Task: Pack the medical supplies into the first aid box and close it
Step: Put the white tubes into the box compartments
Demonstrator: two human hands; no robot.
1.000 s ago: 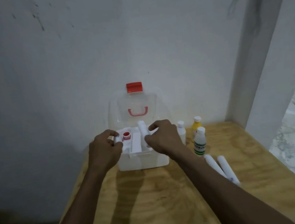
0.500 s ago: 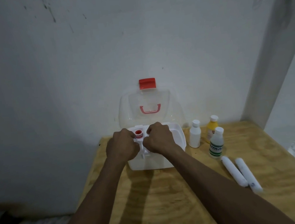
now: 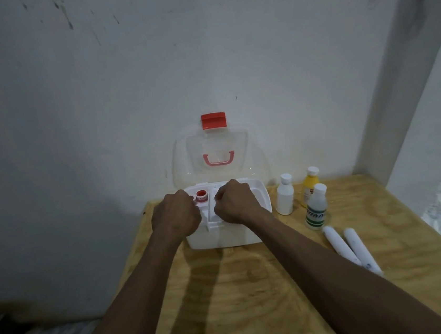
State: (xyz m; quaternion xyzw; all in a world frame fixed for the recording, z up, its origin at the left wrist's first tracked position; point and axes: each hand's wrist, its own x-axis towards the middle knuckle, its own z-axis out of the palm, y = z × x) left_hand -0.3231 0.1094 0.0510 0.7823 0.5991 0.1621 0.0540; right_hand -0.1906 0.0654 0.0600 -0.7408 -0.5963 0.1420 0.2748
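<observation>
The white first aid box (image 3: 249, 236) stands on the wooden table against the wall. Its clear lid (image 3: 183, 165) is up, with a red latch (image 3: 213, 120) on top. A white inner tray (image 3: 209, 214) holds a red-capped item (image 3: 201, 195). My left hand (image 3: 175, 217) and my right hand (image 3: 236, 205) rest on the tray on either side of its middle divider, fingers curled down. What lies under the fingers is hidden. Right of the box stand a white bottle (image 3: 285, 198), a yellow bottle (image 3: 310, 188) and a green-labelled bottle (image 3: 316, 208). Two white rolls (image 3: 352, 250) lie nearer me.
The table (image 3: 255, 286) sits in a corner, with the wall just behind the box and a white pillar (image 3: 415, 122) at the right. The table's left edge drops off beside my left forearm. Pale floor shows at the far right.
A white roll that stuck up from my right hand is out of sight now. Both hands have drawn in toward the tray's middle and sunk lower. The camera view has shifted left.
</observation>
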